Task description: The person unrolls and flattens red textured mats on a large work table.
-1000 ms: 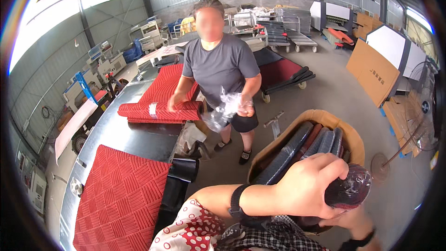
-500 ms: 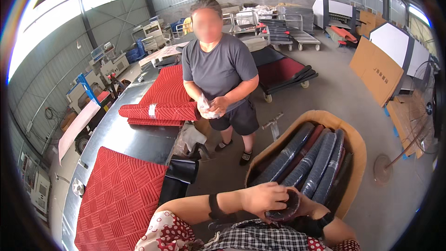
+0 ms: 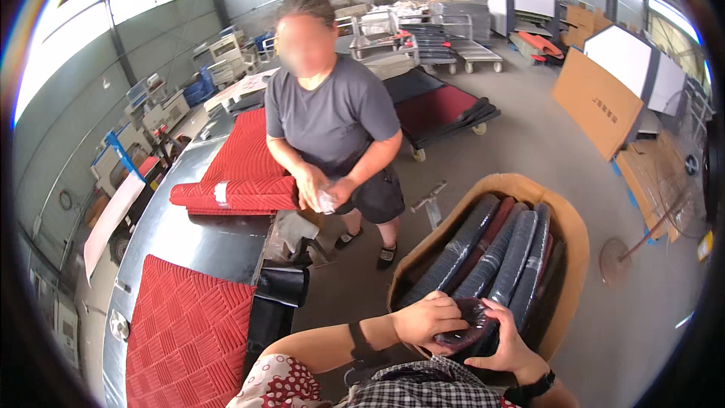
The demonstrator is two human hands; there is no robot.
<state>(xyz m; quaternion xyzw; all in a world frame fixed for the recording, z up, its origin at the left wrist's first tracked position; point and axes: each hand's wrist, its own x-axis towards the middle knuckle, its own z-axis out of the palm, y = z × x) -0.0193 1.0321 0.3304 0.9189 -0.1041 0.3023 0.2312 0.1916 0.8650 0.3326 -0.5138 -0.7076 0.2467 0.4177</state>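
Note:
At the near end of the carton, a dark red rolled mat (image 3: 473, 319) in clear film shows its round, hollow end. My left hand (image 3: 430, 322) grips the left side of that end, fingers bent over its rim. Around the right side curves my right hand (image 3: 513, 344), its fingertips at the rim and its thumb spread below. The lower part of this roll is hidden by my hands and clothing. Beyond it, several dark grey and dark red film-wrapped rolls (image 3: 492, 253) lie in the cardboard carton (image 3: 572, 242).
To the left, a metal-topped table (image 3: 219, 240) bears a red patterned mat (image 3: 189, 325) and a red roll (image 3: 242, 195). Across from me stands a co-worker (image 3: 332, 109) holding crumpled clear film. A floor fan (image 3: 613, 257) and cardboard sheets (image 3: 596, 102) are at the right.
My right hand's fingers have spread and shifted along the roll's rim, while my left hand keeps its hold. The co-worker's hands have lowered with the film. The whole view has shifted slightly.

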